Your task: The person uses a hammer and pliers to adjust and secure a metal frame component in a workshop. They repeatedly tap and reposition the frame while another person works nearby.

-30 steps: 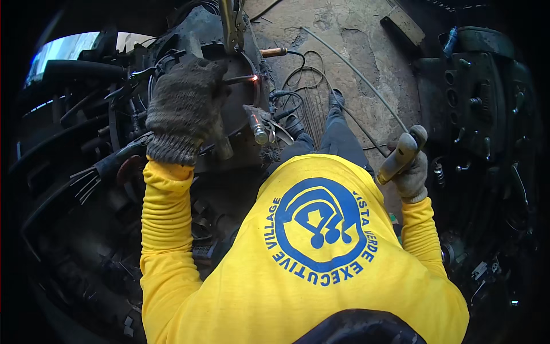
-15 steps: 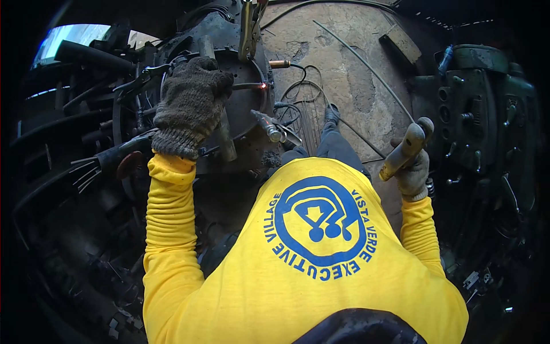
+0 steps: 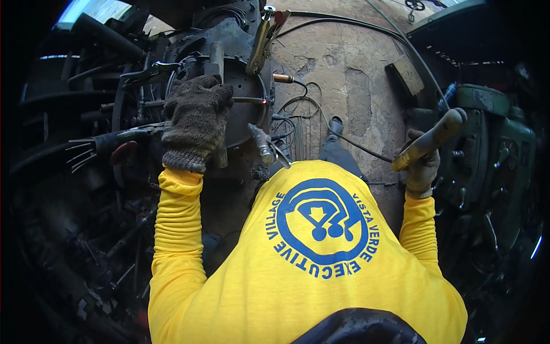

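My left hand [image 3: 197, 123], in a dark knit glove, is closed around a thin metal rod [image 3: 247, 100]; the rod's right end has a small glowing spot at the edge of a round metal plate [image 3: 238, 123]. A flat metal bar [image 3: 216, 57] runs beneath that hand, partly hidden. Off to the right, my gloved right hand [image 3: 423, 171] grips a welding electrode holder [image 3: 432, 137]. From its tip a long thin electrode [image 3: 422, 63] extends up and away. Locking pliers [image 3: 260, 49] stand on the plate's far edge, and a metal clamp [image 3: 263, 143] sits at its near right.
Cables [image 3: 312, 103] loop over the worn floor [image 3: 332, 57] beside my foot [image 3: 336, 125]. A copper-coloured cable connector [image 3: 283, 78] lies by the plate. Green machinery with levers [image 3: 498, 143] stands at the right. Pipes and scrap metal [image 3: 106, 37] crowd the left, with several thin rods [image 3: 80, 153] sticking out.
The right hand has moved slightly right, tilting the electrode holder outward, and the electrode swings away to the right. The glow on the rod's end is smaller. The view has shifted slightly.
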The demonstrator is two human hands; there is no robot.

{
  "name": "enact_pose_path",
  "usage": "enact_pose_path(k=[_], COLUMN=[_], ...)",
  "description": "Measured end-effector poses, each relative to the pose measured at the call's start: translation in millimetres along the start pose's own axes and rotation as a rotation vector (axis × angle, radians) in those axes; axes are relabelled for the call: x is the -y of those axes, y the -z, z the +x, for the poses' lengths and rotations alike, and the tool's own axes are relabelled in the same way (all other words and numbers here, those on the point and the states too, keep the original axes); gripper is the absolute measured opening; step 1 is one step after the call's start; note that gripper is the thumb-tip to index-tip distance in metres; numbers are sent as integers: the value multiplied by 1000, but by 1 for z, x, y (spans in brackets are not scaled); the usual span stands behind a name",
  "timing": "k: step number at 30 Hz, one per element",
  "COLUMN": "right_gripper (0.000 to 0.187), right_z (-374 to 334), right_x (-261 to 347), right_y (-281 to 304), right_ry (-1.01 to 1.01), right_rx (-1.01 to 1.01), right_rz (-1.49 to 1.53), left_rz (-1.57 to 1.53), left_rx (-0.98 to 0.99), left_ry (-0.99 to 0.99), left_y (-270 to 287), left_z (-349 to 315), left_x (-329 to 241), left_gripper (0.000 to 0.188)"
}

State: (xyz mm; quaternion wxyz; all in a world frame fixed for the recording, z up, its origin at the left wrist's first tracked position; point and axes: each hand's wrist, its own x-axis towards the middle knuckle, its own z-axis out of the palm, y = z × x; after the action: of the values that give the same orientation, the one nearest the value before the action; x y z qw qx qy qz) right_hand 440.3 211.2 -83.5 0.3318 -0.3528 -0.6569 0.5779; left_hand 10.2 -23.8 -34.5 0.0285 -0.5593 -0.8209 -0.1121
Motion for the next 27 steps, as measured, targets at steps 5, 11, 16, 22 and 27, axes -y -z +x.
enact_pose_path(k=[5,11,16,22,27], right_gripper=[43,59,69,78,60], right_z=[67,143,220,310,396], right_x=[1,-34,-55,-31,-6], right_y=[24,87,128,115,78], right_ry=[-5,-114,-173,-2,177], right_rx=[154,324,480,539,645], right_rz=[237,202,309,355,472], left_rz=[116,277,-144,-460,-892], left_rx=[136,43,-198,-499,-365], left_ry=[85,382,770,881,803], left_y=[11,22,64,90,65], left_z=[14,8,-1,13,56], left_x=[-18,-52,-98,-193,-269], left_gripper=[26,39,43,40,33])
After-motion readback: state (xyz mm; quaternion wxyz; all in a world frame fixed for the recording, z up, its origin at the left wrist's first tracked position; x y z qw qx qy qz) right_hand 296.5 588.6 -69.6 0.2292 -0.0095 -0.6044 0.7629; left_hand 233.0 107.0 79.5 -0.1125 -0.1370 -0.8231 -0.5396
